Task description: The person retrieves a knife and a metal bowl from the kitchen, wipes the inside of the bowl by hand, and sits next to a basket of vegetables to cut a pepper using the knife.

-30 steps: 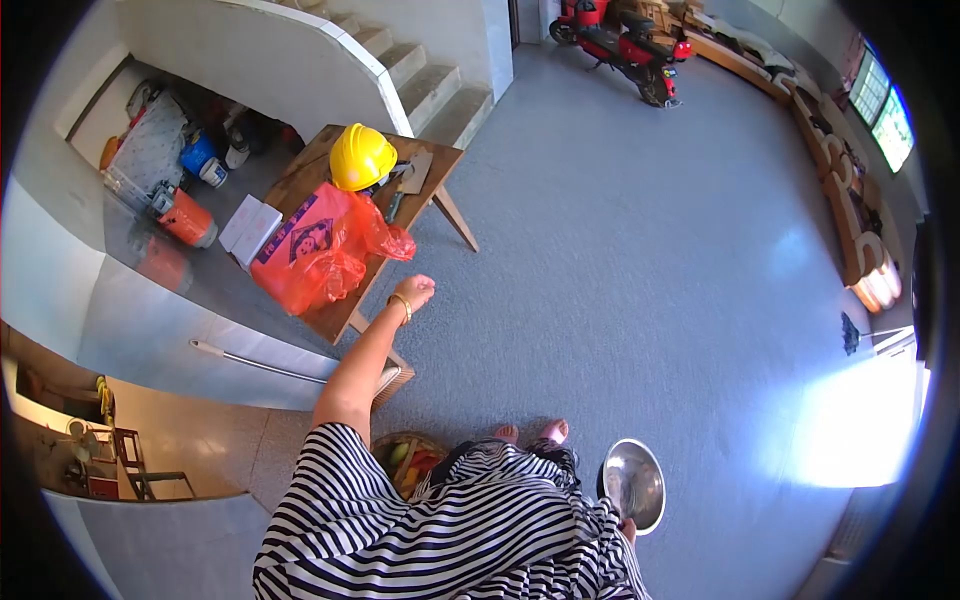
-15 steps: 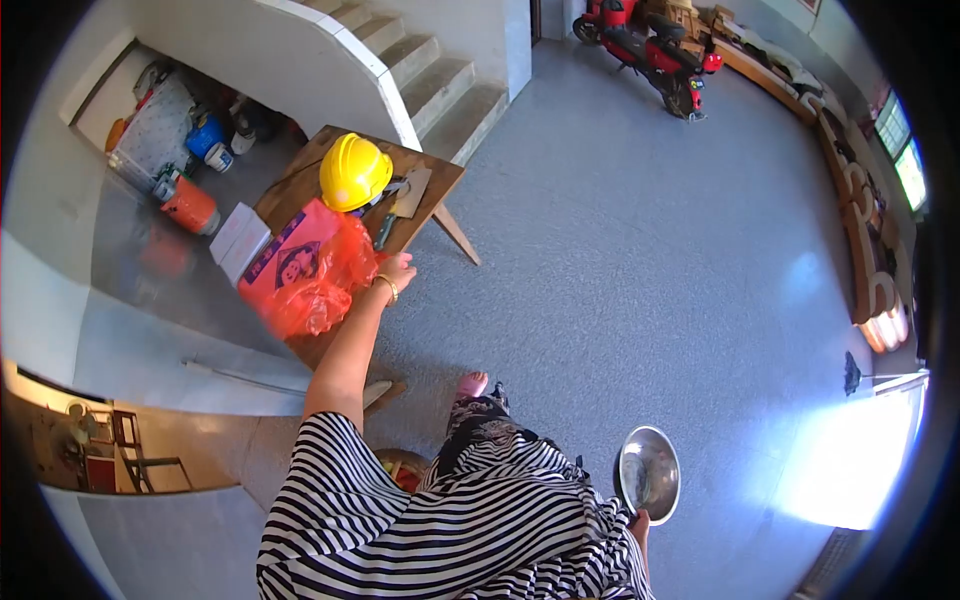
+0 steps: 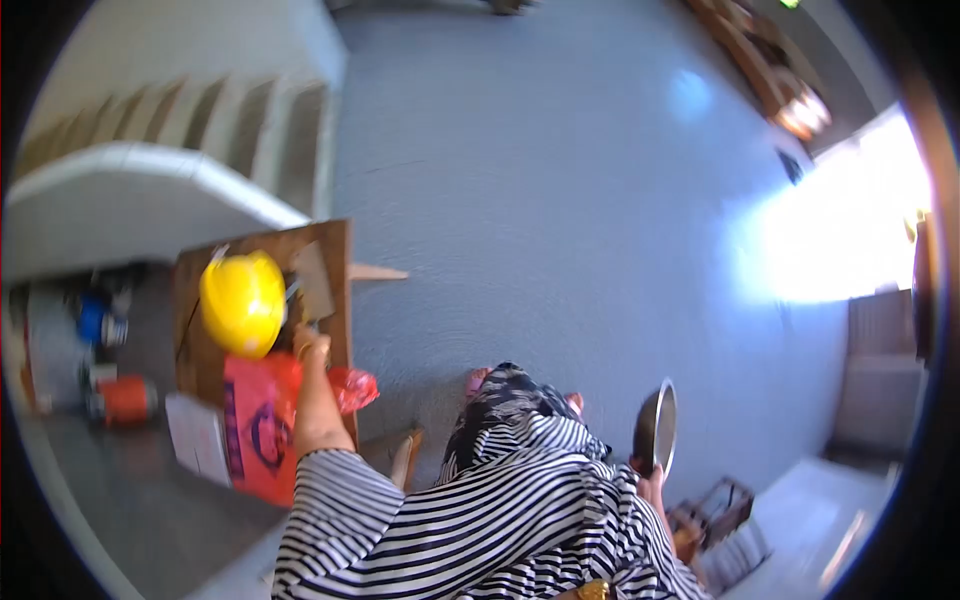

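My left hand (image 3: pixel 312 344) is over the wooden table (image 3: pixel 342 240), by the small tools and the near end of a flat grey-brown piece (image 3: pixel 314 282). Its fingers are blurred, so what they hold, if anything, is unclear. Left of it is a yellow hard hat (image 3: pixel 243 304). A red plastic bag (image 3: pixel 352 388) and a pink-red printed package (image 3: pixel 262 440) lie beside and below my left wrist. My right hand (image 3: pixel 652 484) is closed on the rim of a metal bowl (image 3: pixel 664 425), tilted on edge at my right side.
A white box (image 3: pixel 198 436) is at the table's near left corner. Stairs (image 3: pixel 250 130) rise behind the table, and a table leg (image 3: pixel 378 272) sticks out to the right. An orange container (image 3: pixel 126 398) stands at left. A dark chair-like frame (image 3: pixel 722 510) is at lower right.
The view has turned, and the table now lies further left. My left hand has moved from the table's edge to over the tools. The bowl in my right hand has tipped more upright.
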Demonstrator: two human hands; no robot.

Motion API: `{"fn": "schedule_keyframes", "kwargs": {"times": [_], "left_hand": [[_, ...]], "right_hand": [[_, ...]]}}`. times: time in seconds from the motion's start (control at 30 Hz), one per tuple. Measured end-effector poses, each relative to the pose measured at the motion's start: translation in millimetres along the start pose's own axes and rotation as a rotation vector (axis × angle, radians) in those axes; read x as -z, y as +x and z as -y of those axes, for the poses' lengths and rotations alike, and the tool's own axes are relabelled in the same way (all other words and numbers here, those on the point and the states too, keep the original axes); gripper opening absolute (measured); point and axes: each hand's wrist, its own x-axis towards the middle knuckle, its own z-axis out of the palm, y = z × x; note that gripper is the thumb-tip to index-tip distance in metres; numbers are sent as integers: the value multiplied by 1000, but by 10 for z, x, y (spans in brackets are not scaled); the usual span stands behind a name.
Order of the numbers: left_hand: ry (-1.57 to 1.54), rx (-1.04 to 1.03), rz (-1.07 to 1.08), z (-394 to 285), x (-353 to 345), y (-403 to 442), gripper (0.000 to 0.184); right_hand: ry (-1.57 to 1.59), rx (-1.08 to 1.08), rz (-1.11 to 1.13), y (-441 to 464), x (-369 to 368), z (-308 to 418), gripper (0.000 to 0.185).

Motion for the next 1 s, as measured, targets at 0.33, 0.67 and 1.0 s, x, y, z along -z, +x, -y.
{"fn": "schedule_keyframes", "kwargs": {"times": [0.33, 0.67, 1.0], "left_hand": [[-1653, 57, 953, -930, -31, -534, 5], [-1393, 37, 1845, -2327, -971, -2666, 10], [-626, 4, 1823, -2149, -2026, -5442, 12]], "right_hand": [[281, -61, 115, -475, 153, -689, 30], [502, 7, 59, -253, 1227, -1000, 28], [718, 159, -213, -101, 3178, -1101, 18]]}}
